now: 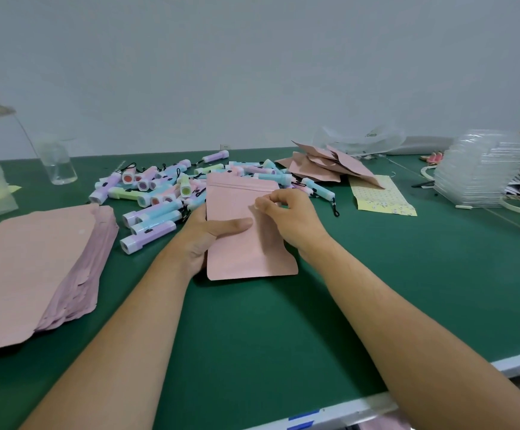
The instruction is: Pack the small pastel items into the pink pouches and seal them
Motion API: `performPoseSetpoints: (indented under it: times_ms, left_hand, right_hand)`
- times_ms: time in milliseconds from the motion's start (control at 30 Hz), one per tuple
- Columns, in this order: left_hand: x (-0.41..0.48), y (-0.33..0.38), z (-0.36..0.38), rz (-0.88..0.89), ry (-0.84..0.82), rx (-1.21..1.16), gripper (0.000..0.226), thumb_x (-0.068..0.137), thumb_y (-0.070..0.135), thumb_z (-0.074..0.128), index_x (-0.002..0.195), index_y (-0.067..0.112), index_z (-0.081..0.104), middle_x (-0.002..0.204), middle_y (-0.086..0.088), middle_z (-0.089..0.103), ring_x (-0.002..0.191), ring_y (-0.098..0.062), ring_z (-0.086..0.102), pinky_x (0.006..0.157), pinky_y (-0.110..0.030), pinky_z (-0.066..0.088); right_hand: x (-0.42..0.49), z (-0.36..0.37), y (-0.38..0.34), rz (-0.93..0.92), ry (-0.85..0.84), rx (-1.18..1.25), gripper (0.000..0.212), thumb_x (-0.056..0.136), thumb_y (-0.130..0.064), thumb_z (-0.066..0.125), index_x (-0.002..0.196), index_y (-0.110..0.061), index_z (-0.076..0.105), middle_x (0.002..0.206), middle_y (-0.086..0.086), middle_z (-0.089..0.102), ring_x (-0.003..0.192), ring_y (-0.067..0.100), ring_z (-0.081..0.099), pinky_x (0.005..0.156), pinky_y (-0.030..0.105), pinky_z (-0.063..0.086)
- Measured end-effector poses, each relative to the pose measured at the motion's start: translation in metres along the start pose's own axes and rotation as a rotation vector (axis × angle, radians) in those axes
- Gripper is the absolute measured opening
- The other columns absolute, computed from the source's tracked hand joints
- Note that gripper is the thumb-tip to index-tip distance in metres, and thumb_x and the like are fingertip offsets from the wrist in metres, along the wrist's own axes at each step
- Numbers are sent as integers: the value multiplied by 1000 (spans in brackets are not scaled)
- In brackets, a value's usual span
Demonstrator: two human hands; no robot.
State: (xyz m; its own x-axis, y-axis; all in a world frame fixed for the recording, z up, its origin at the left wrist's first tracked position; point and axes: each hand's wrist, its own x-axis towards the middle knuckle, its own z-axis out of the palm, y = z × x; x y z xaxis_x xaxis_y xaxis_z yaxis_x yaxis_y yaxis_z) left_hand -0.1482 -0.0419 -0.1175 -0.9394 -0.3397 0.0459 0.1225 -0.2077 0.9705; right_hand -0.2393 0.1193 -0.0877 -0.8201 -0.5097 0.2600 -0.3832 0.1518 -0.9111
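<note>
Both forearms reach forward over the green table (376, 274). The left hand (204, 235) holds a pink pouch (240, 243) from its left edge, thumb laid flat across the front, fingers behind. The right hand (289, 217) pinches the pouch's right side between thumb and curled fingers. The pouch hangs just above the table, zip end away from the person, in front of the pile of pastel items (159, 193). A pouch stack (35, 268) lies at left
</note>
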Motion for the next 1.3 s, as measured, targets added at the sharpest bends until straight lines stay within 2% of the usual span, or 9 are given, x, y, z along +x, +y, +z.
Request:
performPoseSetpoints:
  times_ms: [167,400,633,733,833,1000,1067,1200,1300]
  left_hand:
    - [0,0,1,12,-19,14,69,67,3,91,132,11,68,122,-12,77,112,-33,75,91,-47,62]
    - [0,-1,0,29,-33,-8,65,65,2,93,125,14,72,121,-12,77,112,-32,75,86,-43,64]
    - [-1,1,0,28,-61,-27,72,65,0,92,133,9,68,125,-16,75,115,-36,73,90,-48,62]
    - [-2,1,1,17,-70,-4,73,67,1,90,135,10,66,126,-16,75,115,-36,73,91,-49,62]
    - [-2,1,2,12,-53,6,74,65,3,92,134,12,67,124,-15,76,113,-36,74,89,-50,62]
    - [-1,2,6,73,128,-120,68,57,7,97,120,13,72,113,-9,80,100,-28,79,73,-39,65]
    - [-1,4,6,99,199,-198,63,63,8,91,122,13,72,115,-9,80,101,-28,78,74,-42,65]
    - [-2,9,1,90,261,-304,74,72,11,87,142,10,62,130,-13,73,119,-37,70,98,-59,58]
    - [-4,10,1,92,231,-303,71,77,10,84,144,9,60,134,-15,71,124,-38,68,104,-63,53]
  right_hand:
    - [2,-3,3,8,-47,-7,19,101,-27,67,96,-12,78,104,-8,71,96,6,61,73,18,40]
    - [2,2,2,-117,-86,-177,20,95,-29,74,87,-12,82,85,-8,49,101,17,49,84,27,36]
    - [-1,-2,5,-135,29,-60,13,77,-31,91,80,-24,81,90,-17,68,97,-11,56,80,11,40]
    - [1,-5,3,-43,84,-86,32,66,-41,97,86,-28,75,101,-23,64,110,5,57,86,28,49]
    - [4,-11,6,-43,96,-115,49,61,-47,98,97,-29,71,109,-20,61,108,3,54,79,20,44]
    - [6,-15,4,58,61,37,55,80,-57,82,120,-25,62,116,-7,64,105,13,65,85,31,55]
    - [8,-22,1,172,-24,48,49,89,-62,67,114,-20,67,107,-2,72,95,25,71,82,41,58]
    - [2,-37,5,251,-388,66,47,87,-57,73,107,-14,75,97,5,78,52,22,62,53,28,45]
    - [1,-38,7,204,-478,124,52,85,-54,78,111,-9,74,103,4,77,54,18,58,52,26,41]
